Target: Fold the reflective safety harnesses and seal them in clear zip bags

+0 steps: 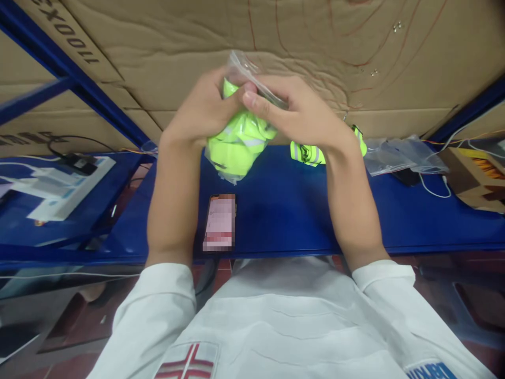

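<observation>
My left hand and my right hand are both closed around a clear plastic bag stuffed with a folded neon-yellow reflective vest. I hold it above the blue table. My right thumb and fingers pinch the top of the bag. My left fingers wrap the vest's left side. A second folded neon-yellow vest lies on the table behind my right wrist, partly hidden.
A phone lies face up near the table's front edge between my forearms. Empty clear bags and a white cable sit at the right, beside a cardboard box. White boxes and a charger lie at the left. Cardboard sheets back the table.
</observation>
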`<move>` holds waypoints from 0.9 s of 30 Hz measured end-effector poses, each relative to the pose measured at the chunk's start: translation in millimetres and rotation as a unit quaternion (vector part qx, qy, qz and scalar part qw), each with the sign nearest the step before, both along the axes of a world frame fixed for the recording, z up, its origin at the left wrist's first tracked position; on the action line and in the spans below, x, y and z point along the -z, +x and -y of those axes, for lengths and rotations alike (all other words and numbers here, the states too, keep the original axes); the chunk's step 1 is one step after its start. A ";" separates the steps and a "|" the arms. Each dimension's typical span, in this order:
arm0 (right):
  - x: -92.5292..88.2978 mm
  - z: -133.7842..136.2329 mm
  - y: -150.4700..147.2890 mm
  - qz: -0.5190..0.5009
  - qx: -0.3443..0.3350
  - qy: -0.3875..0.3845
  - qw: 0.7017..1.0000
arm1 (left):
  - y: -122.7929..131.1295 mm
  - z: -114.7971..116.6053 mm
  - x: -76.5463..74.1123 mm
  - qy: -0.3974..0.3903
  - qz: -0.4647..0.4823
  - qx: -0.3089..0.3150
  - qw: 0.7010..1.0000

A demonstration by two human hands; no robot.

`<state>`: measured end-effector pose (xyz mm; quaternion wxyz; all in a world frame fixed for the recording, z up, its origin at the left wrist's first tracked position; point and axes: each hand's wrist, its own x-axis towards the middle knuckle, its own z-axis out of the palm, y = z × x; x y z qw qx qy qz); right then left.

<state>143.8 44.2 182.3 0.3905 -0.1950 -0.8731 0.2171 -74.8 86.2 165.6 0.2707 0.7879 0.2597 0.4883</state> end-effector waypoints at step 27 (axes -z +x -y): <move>-20.8 15.9 56.1 0.004 0.030 0.044 0.999 | 25.8 47.4 5.0 -0.051 0.145 0.018 0.988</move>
